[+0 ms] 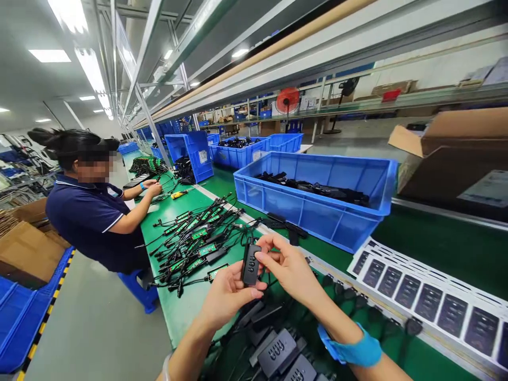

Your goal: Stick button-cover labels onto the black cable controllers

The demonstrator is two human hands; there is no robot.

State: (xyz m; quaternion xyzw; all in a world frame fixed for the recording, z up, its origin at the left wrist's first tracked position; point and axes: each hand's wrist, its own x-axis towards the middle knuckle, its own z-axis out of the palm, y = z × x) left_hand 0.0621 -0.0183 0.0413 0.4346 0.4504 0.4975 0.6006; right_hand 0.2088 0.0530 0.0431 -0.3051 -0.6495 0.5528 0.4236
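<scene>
My left hand [229, 294] and my right hand [286, 264] together hold a small black controller box [250, 263] upright above the green bench. The left fingers wrap its lower edge. The right thumb and fingers pinch its upper right side near the buttons. A cable runs from its top. More black controller housings [278, 350] lie under my wrists. A blue band [353, 350] circles my right wrist.
A pile of green circuit boards with black leads [194, 238] lies to the left. A blue bin of black parts [317, 198] stands behind. Label sheets [432, 296] lie at right. A co-worker in a navy shirt [89, 211] works further along. A cardboard box [456, 153] sits far right.
</scene>
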